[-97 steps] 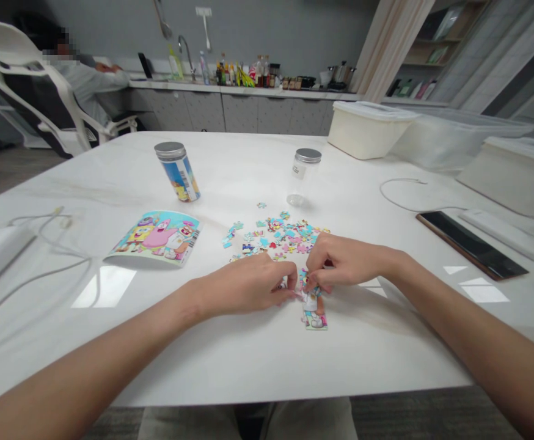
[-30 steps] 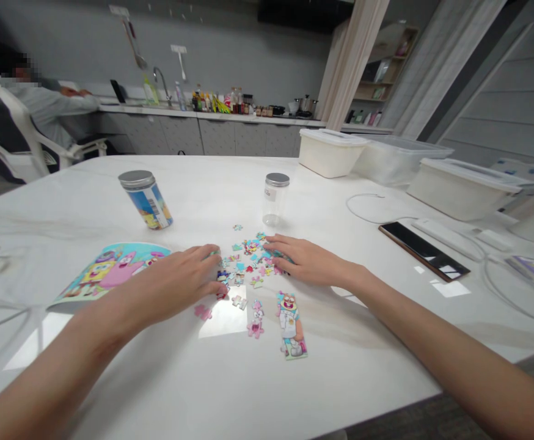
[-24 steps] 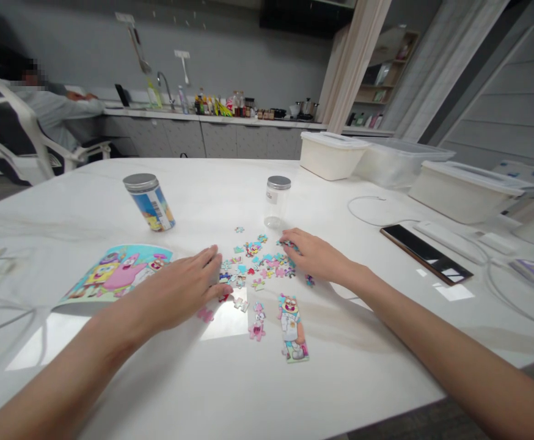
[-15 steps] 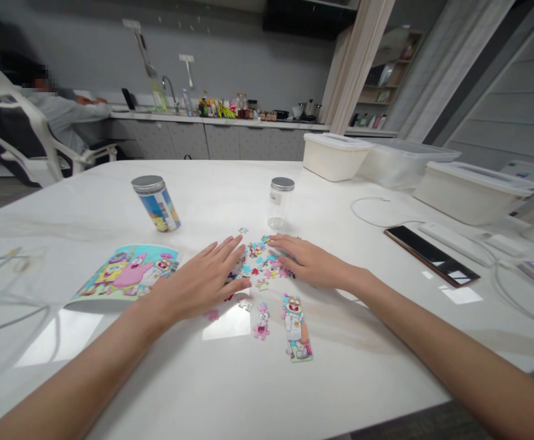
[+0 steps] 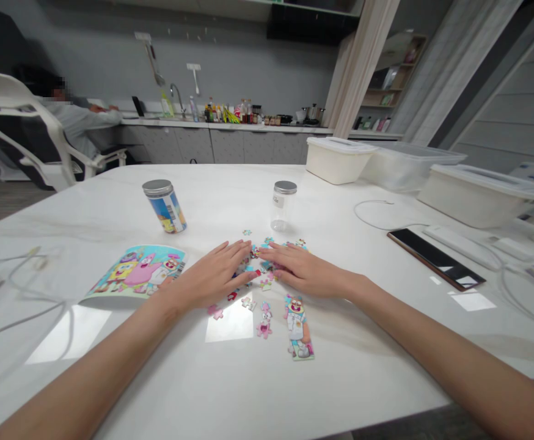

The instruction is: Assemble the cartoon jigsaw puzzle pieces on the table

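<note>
My left hand (image 5: 216, 273) lies flat, palm down, over the left side of a heap of small jigsaw pieces (image 5: 266, 285), fingers stretched. From the other side my right hand (image 5: 304, 269) rests flat on the heap, its fingertips close to those of the left. Both palms hide part of the pieces. Nearer to me are a joined strip of puzzle (image 5: 300, 328) with a cartoon figure in a white coat and a small joined pink part (image 5: 264, 321). Loose pink pieces (image 5: 215, 311) lie below my left hand. A curled cartoon picture sheet (image 5: 136, 272) is left of it.
Behind the heap stand a clear lidded jar (image 5: 284, 206) and a blue printed can (image 5: 165, 206). White storage boxes (image 5: 338, 160), a dark phone-like slab (image 5: 435, 258) and cables (image 5: 377, 227) occupy the right. More cables (image 5: 33, 305) lie left. A person (image 5: 77, 122) sits at the far counter.
My hands have come closer together over the heap, the right one moving left, covering more of the pieces. The whole view has shifted slightly.
</note>
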Tool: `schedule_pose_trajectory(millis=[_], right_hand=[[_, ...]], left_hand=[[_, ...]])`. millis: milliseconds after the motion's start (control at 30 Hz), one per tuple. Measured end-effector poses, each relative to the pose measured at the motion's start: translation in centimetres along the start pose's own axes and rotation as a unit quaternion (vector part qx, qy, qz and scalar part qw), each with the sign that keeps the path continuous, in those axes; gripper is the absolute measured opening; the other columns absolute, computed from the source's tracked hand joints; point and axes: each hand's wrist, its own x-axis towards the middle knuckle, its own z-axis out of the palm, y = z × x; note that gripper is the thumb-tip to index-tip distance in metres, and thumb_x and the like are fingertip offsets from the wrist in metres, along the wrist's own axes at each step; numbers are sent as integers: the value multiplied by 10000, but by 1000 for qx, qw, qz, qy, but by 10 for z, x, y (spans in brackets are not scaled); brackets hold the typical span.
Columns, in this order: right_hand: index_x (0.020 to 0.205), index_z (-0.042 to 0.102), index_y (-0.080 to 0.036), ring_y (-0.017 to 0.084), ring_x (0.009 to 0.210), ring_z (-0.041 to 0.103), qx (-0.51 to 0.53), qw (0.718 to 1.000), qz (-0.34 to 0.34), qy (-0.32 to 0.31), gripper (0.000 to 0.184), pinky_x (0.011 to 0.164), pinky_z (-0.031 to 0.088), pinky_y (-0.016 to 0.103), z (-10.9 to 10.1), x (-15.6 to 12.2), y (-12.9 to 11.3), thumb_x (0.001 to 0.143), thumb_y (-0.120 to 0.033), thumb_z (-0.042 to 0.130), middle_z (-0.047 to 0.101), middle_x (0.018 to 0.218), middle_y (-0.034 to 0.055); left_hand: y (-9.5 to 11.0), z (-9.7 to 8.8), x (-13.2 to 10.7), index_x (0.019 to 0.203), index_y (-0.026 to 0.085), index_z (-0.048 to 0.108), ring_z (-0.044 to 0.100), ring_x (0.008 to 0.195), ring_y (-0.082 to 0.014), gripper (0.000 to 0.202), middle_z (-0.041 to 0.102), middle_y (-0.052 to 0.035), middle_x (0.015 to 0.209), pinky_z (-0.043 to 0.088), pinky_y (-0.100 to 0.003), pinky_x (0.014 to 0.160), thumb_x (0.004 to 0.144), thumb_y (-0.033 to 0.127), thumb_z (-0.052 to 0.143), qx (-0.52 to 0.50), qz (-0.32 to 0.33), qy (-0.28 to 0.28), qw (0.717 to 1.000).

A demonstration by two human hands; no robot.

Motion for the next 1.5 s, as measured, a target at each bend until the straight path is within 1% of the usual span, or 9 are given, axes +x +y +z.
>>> schedule_pose_trajectory(millis=[200,467,633,767,867,1067,1233,1367,1500], right_hand=[[1443,395,-296,224,1356,422,-11,999,-25,24,458,1143,309,509,1,-1,1,988,-246,405,467,1474,42],[1312,548,-226,223,1207,540,-37,996,-65,49,363,1041,429,451,-2,-1,-1,974,-233,416,594,1317,89],[1303,560,-203,223,1289,481,-41,996,-62,44,361,1084,391,451,3,-1,0,983,-261,403,529,1401,96],[1345,515,-249,203,1382,384,-24,997,-70,22,372,1143,315,471,4,-1,0,1003,-291,373,462,1478,45],[1308,539,-268,203,1354,422,-21,997,-64,25,349,1127,329,473,1,-1,0,1002,-279,372,522,1427,34],[1246,562,-237,222,1181,555,-37,997,-63,39,313,1020,418,473,-5,0,1,994,-237,376,626,1265,80],[1216,582,-220,217,1196,548,-43,995,-67,57,305,1036,409,464,-4,1,2,986,-201,384,622,1276,87],[1219,590,-218,214,1227,536,-42,996,-41,73,308,1041,423,446,-4,2,2,983,-198,393,602,1311,86],[1188,601,-210,216,1209,552,-34,995,-4,95,300,1040,434,444,-6,2,0,985,-209,380,616,1284,93]], left_hand=[[2,-2,2,1279,182,476,462,1286,-227,529,510,-105,1400,287,-427,1113,1005,550,212,2,20,16,1000],[7,-7,3,1178,182,540,532,1137,-221,396,594,-96,1208,397,-392,1011,1014,461,312,-5,31,46,998],[9,-6,3,1160,154,565,538,1118,-225,372,600,-109,1182,398,-402,1015,1012,419,351,-12,30,43,999],[10,-6,4,1166,153,575,544,1137,-220,367,616,-109,1200,391,-395,1030,1017,397,344,-18,31,44,998],[10,-6,4,1205,141,569,537,1171,-223,404,610,-110,1248,378,-395,1049,1017,412,337,-14,21,42,999],[9,-6,5,1200,144,588,541,1188,-225,437,621,-105,1262,374,-404,1054,1018,418,300,3,8,51,999],[6,-3,5,1151,166,623,537,1221,-233,424,654,-87,1232,377,-445,1065,1009,395,296,14,-30,69,997],[2,1,8,1168,149,619,573,1178,-258,363,651,-125,1233,435,-453,1019,973,336,377,29,-55,96,993],[-2,6,14,1080,188,661,631,1064,-239,290,691,-95,1143,480,-420,963,962,262,406,6,-33,111,993]])
